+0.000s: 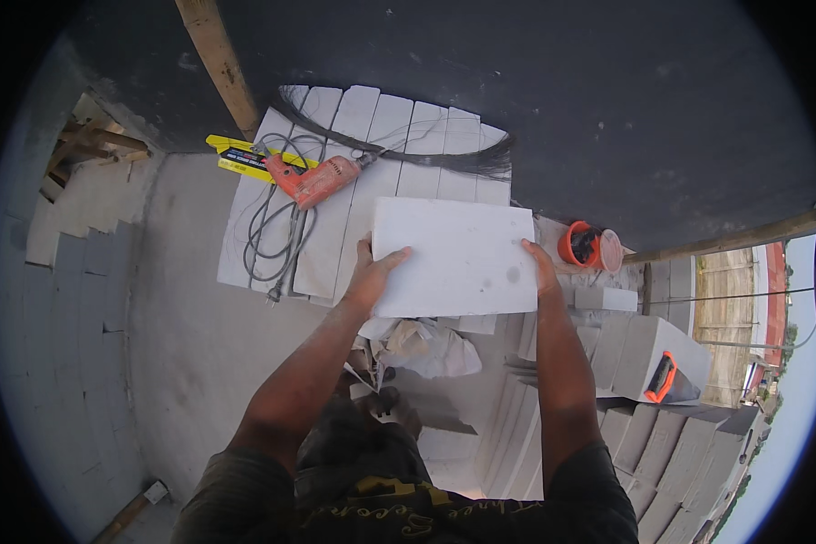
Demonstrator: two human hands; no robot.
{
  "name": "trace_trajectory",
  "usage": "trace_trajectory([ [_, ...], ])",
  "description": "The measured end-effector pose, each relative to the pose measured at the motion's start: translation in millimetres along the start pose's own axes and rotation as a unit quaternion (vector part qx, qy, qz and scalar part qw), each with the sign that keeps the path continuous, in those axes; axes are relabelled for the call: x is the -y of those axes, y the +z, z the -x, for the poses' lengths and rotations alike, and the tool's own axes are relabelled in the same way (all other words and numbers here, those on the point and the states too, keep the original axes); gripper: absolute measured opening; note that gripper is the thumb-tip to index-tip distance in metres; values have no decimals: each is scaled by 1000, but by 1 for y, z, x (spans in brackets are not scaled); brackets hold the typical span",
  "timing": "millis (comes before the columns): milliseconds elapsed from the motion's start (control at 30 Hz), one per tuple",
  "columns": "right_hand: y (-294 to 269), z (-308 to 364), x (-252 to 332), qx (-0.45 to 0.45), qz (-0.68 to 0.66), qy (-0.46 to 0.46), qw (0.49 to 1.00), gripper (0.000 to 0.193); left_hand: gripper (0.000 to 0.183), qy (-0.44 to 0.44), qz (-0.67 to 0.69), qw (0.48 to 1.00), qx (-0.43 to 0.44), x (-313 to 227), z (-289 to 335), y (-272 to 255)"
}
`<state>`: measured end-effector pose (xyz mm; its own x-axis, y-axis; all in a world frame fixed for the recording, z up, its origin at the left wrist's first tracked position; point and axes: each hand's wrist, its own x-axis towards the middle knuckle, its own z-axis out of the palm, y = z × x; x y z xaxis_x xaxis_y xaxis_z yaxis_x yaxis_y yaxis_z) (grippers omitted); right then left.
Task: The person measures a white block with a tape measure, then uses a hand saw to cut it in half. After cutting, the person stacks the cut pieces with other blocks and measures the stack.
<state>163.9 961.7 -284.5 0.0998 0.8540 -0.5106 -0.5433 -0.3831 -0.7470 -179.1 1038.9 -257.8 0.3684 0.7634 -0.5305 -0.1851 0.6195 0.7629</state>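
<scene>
A white lightweight concrete block (453, 258) is held by its two short ends, its broad face turned up. My left hand (374, 272) grips the left end with the thumb on top; my right hand (541, 268) grips the right end the same way. Beyond it, similar blocks (392, 122) stand in a tight row. An orange-red power drill (326, 181) lies on their left part, its dark cord (256, 238) looped beside it. Behind the drill is a yellow and black flat package (245, 160). A bundle of thin dark wire (426, 157) stretches across the row.
An orange bucket (578, 245) with dark contents stands right of the blocks. More grey blocks (662, 440) are stacked at the lower right, with an orange-handled saw (662, 376) against one. Crumpled white sacks (431, 349) lie below the held block. A dark wall (607, 109) rises behind.
</scene>
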Motion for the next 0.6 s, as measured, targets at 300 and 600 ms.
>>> trace_trajectory([
  [300, 19, 3, -2, -33, -48, 54, 997, 56, 79, 21, -32, 999, -16, 6, -10, -14],
  [600, 7, -7, -5, -35, 53, 3, 998, 60, 69, 30, -31, 998, 47, 9, -12, -11],
])
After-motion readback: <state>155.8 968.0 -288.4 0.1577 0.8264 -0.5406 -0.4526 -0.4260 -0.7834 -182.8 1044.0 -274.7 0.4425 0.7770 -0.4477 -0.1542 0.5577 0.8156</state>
